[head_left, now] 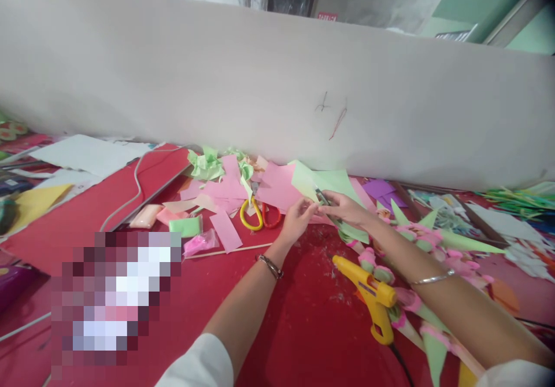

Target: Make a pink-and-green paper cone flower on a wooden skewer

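Note:
Both my hands meet above the far middle of the red table [312, 329]. My left hand [299, 218] has its fingers pinched together; what they hold, if anything, is too small to name. Beside it, my right hand [344, 207] is closed round a slim dark tool [321, 195], which points away from me. Pale green paper [333, 180] lies behind and under the hands, with pink paper [277, 185] to its left. Scissors with yellow and red handles [251, 213] rest left of my left hand.
A yellow glue gun [368, 291] with a cord lies below my right forearm, beside pink and green paper pieces [429, 239]. Clay packs [185, 227] and a thin stick [234, 251] are on the left. A pale partition [243, 92] stands behind.

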`<state>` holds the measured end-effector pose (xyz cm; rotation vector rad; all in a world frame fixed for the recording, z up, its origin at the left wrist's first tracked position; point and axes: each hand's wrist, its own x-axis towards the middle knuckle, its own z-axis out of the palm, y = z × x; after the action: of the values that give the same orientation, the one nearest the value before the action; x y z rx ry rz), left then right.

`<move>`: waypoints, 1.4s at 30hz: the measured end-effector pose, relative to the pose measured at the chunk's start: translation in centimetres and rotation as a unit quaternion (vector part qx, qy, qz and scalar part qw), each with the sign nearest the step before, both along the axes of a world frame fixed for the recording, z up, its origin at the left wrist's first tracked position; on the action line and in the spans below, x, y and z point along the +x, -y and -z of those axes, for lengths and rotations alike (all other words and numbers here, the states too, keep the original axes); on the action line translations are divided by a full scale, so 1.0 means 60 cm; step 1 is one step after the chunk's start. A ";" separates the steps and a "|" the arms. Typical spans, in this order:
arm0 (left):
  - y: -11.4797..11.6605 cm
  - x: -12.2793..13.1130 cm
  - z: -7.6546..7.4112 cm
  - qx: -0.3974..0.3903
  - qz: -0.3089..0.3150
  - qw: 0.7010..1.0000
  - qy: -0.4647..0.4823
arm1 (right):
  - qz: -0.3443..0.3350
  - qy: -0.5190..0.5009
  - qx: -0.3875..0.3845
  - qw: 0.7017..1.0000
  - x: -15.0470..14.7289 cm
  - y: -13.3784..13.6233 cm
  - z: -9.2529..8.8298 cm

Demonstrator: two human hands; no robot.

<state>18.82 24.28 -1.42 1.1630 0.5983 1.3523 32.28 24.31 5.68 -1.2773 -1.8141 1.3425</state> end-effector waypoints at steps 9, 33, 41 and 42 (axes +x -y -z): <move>-0.007 0.004 0.007 0.015 -0.030 0.999 -0.001 | -0.002 -0.004 -0.015 1.000 -0.008 0.011 -0.004; -0.021 0.028 -0.009 -0.025 -0.028 0.993 -0.111 | 0.278 0.258 0.288 0.880 0.090 -0.047 -0.105; -0.026 0.060 -0.063 0.037 0.082 0.977 -0.192 | 0.499 0.405 0.334 0.690 0.197 -0.066 -0.222; -0.015 0.054 -0.061 0.040 0.082 0.974 -0.207 | 0.518 0.401 0.339 0.676 0.198 -0.061 -0.234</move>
<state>22.05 25.17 2.23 1.5430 0.7303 1.0035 44.16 27.96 19.74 -2.0316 -1.2726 -0.5793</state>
